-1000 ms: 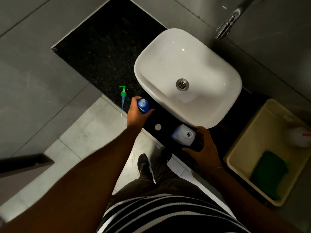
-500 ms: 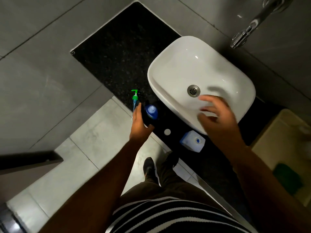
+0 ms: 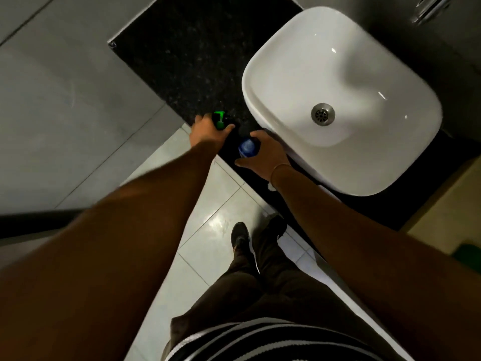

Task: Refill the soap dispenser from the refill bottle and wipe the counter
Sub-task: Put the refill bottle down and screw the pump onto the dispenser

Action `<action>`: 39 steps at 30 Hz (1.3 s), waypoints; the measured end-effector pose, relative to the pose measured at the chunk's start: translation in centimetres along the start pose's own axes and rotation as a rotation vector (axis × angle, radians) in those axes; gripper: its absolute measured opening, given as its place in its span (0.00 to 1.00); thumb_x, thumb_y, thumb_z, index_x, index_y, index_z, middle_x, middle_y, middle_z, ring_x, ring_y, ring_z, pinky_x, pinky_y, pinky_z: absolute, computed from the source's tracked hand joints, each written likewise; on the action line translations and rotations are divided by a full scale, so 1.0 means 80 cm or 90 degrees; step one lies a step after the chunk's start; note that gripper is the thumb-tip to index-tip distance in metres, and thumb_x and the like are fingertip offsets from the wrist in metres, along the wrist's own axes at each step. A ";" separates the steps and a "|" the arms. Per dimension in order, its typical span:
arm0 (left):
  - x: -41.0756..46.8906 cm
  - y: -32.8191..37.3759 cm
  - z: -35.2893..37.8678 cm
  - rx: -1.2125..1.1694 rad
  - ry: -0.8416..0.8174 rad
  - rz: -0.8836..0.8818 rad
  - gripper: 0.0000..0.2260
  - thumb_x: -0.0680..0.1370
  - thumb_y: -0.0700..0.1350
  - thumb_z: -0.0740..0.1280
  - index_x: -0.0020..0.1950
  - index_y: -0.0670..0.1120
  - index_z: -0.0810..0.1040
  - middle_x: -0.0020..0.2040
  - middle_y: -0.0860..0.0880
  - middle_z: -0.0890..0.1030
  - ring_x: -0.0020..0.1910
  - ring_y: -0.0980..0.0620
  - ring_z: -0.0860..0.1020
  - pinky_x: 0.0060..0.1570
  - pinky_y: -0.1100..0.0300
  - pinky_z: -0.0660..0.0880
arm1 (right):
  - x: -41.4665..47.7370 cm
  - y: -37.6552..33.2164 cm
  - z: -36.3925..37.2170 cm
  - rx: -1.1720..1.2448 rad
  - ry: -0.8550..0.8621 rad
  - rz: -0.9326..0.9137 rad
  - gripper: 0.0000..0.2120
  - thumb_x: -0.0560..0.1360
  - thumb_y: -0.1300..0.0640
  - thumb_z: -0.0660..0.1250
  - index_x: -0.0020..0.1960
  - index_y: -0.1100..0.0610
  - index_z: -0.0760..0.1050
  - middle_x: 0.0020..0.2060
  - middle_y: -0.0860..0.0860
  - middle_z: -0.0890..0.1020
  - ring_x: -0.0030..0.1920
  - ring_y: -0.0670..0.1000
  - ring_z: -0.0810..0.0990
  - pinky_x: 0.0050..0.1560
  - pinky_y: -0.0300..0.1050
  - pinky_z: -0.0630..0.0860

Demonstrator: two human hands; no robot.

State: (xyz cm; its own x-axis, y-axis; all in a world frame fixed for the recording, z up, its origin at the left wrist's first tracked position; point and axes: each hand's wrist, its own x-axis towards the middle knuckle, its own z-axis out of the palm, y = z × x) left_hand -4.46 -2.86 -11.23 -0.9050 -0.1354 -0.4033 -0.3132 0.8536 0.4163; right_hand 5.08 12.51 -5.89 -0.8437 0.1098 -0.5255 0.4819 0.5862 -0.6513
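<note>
The soap dispenser (image 3: 246, 147), a blue-filled bottle with its mouth uncovered, is standing near the front edge of the black counter (image 3: 187, 56), just beside the white basin (image 3: 286, 82). The right hand (image 3: 263, 156) is wrapping around it, fingers and thumb curling closed on its sides. To its left, the left hand (image 3: 208, 130) is lying over the green pump head (image 3: 219, 119) at the counter's edge, fingers closing around it; how firmly is hard to tell through the blur. A thin bracelet (image 3: 279, 169) is circling the right wrist. Below, a dark shoe (image 3: 240, 237) is standing on the pale floor tiles (image 3: 208, 217). The refill bottle is hiding from view.
</note>
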 end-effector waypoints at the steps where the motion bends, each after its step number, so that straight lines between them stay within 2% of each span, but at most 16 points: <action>1: 0.007 0.002 0.003 -0.006 0.001 0.004 0.29 0.76 0.60 0.75 0.72 0.45 0.77 0.70 0.40 0.76 0.68 0.38 0.78 0.68 0.46 0.77 | 0.003 0.006 0.003 0.001 0.013 0.001 0.37 0.66 0.50 0.84 0.71 0.55 0.74 0.66 0.53 0.82 0.66 0.54 0.80 0.66 0.44 0.74; 4: 0.018 -0.001 0.004 -0.019 0.032 -0.001 0.22 0.77 0.52 0.74 0.69 0.44 0.80 0.67 0.39 0.80 0.66 0.38 0.80 0.64 0.48 0.78 | 0.004 0.012 0.012 0.014 0.062 -0.006 0.29 0.66 0.53 0.82 0.65 0.52 0.79 0.58 0.52 0.86 0.60 0.54 0.84 0.61 0.42 0.76; 7: 0.010 -0.001 -0.013 -0.067 0.094 -0.014 0.15 0.77 0.51 0.73 0.61 0.45 0.86 0.58 0.41 0.87 0.60 0.42 0.84 0.57 0.53 0.79 | 0.006 0.004 0.011 -0.016 0.067 -0.024 0.25 0.67 0.55 0.79 0.63 0.51 0.81 0.58 0.52 0.86 0.61 0.55 0.84 0.65 0.48 0.78; 9: -0.006 0.007 -0.032 -0.167 0.141 0.001 0.13 0.77 0.52 0.76 0.57 0.46 0.88 0.50 0.47 0.89 0.52 0.51 0.86 0.53 0.57 0.78 | 0.005 -0.002 0.004 -0.031 0.063 -0.036 0.24 0.68 0.56 0.78 0.63 0.53 0.82 0.58 0.53 0.87 0.61 0.57 0.84 0.65 0.49 0.77; 11: -0.031 0.015 -0.055 -0.323 0.165 0.037 0.11 0.75 0.50 0.79 0.53 0.46 0.89 0.44 0.53 0.87 0.43 0.61 0.83 0.49 0.61 0.80 | 0.002 -0.002 -0.003 -0.026 0.067 -0.047 0.22 0.68 0.57 0.78 0.61 0.55 0.83 0.56 0.56 0.87 0.59 0.59 0.84 0.63 0.51 0.78; 14: -0.079 0.020 -0.087 -0.548 0.149 0.107 0.05 0.74 0.46 0.81 0.48 0.52 0.88 0.43 0.56 0.87 0.43 0.60 0.82 0.51 0.60 0.82 | -0.004 0.001 -0.008 0.025 0.059 -0.040 0.19 0.67 0.58 0.79 0.58 0.57 0.84 0.51 0.55 0.88 0.54 0.56 0.85 0.59 0.49 0.80; 17: -0.121 0.032 -0.106 -0.632 0.147 0.164 0.07 0.74 0.42 0.81 0.48 0.52 0.87 0.42 0.56 0.86 0.43 0.56 0.82 0.52 0.60 0.82 | -0.007 0.002 -0.007 0.031 0.060 -0.043 0.12 0.67 0.57 0.77 0.49 0.58 0.82 0.42 0.52 0.87 0.46 0.55 0.85 0.53 0.50 0.82; 20: -0.143 0.048 -0.107 -0.637 0.159 0.196 0.09 0.75 0.38 0.80 0.53 0.44 0.86 0.43 0.54 0.86 0.44 0.56 0.82 0.53 0.61 0.82 | -0.009 0.000 -0.005 0.012 0.080 -0.040 0.10 0.67 0.55 0.73 0.45 0.58 0.78 0.36 0.53 0.83 0.42 0.59 0.82 0.48 0.52 0.82; 24: -0.154 0.061 -0.096 -0.591 0.165 0.183 0.13 0.74 0.37 0.80 0.57 0.38 0.85 0.51 0.44 0.88 0.49 0.50 0.86 0.57 0.57 0.83 | -0.007 0.000 -0.005 0.015 0.060 -0.030 0.13 0.67 0.54 0.74 0.51 0.55 0.82 0.42 0.53 0.87 0.47 0.59 0.85 0.52 0.53 0.83; 26: -0.159 0.064 -0.088 -0.540 0.163 0.173 0.13 0.74 0.38 0.81 0.57 0.39 0.86 0.52 0.43 0.88 0.51 0.47 0.87 0.58 0.53 0.84 | -0.006 0.002 -0.006 0.018 0.051 -0.028 0.17 0.67 0.53 0.75 0.56 0.54 0.83 0.45 0.54 0.88 0.50 0.58 0.86 0.55 0.53 0.83; 28: -0.162 0.065 -0.085 -0.518 0.167 0.165 0.14 0.74 0.40 0.81 0.57 0.39 0.86 0.52 0.44 0.88 0.52 0.46 0.87 0.58 0.50 0.84 | -0.007 0.003 -0.006 0.015 0.049 -0.025 0.17 0.68 0.53 0.75 0.56 0.54 0.84 0.46 0.54 0.88 0.50 0.57 0.86 0.55 0.52 0.83; 34: -0.167 0.060 -0.101 -0.538 0.218 0.201 0.12 0.75 0.44 0.81 0.56 0.43 0.86 0.51 0.44 0.88 0.51 0.45 0.87 0.57 0.46 0.84 | -0.008 0.003 -0.009 0.034 0.046 -0.034 0.18 0.68 0.55 0.75 0.57 0.51 0.84 0.47 0.53 0.88 0.51 0.56 0.86 0.57 0.51 0.82; 39: -0.173 0.054 -0.103 -0.485 0.222 0.205 0.13 0.75 0.46 0.81 0.57 0.45 0.87 0.52 0.48 0.87 0.51 0.51 0.87 0.56 0.51 0.85 | -0.006 0.005 -0.010 0.024 0.041 -0.050 0.17 0.68 0.54 0.76 0.56 0.52 0.84 0.45 0.53 0.88 0.50 0.57 0.86 0.56 0.52 0.82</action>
State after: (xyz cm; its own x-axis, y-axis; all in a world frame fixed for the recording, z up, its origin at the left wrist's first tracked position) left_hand 4.33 -1.42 2.91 -0.9790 -0.1987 0.0450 -0.0231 0.3277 0.9445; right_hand 5.51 13.33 -5.48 -0.8922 0.1160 -0.4364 0.4207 0.5646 -0.7101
